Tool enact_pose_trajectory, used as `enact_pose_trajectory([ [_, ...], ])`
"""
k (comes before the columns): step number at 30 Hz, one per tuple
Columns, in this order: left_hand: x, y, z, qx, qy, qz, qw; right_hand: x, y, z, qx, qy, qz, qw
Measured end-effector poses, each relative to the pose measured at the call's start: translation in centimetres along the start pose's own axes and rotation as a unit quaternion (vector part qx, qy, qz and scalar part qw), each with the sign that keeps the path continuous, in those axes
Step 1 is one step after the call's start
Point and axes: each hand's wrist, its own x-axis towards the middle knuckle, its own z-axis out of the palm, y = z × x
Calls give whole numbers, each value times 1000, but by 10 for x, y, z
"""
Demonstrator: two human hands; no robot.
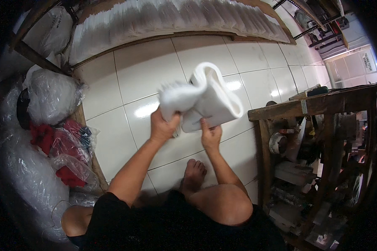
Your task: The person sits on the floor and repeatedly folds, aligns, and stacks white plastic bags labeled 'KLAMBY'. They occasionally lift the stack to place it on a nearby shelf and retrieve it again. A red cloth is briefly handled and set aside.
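Note:
A thick bundle of thin white sheets [211,98], perhaps plastic bags, is bent into an S-shaped curve above the tiled floor. My left hand [163,126] is closed round its left end, where the sheet edges are smeared by motion. Lower on the right part, my right hand [211,134] grips the bundle with the thumb pressed on its near face. The fingers of both hands are mostly hidden behind it. A small dark mark shows on the bundle near the right thumb.
A long row of packed white sheets [171,19] lies on a low wooden board at the far side. Clear plastic bags [50,98], some with red contents, pile up at left. A cluttered wooden rack [314,104] stands at right. My bare foot [194,173] rests on the white tiles.

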Motion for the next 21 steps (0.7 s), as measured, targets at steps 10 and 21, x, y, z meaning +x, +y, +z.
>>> enact_pose_trajectory([
  [10, 95, -31, -99, 28, -155, -272, 949, 33, 31, -39, 123, -94, 250, 956],
  [21, 91, -129, -113, 224, -133, -319, 911, 34, 24, 18, -413, -74, -213, 882],
])
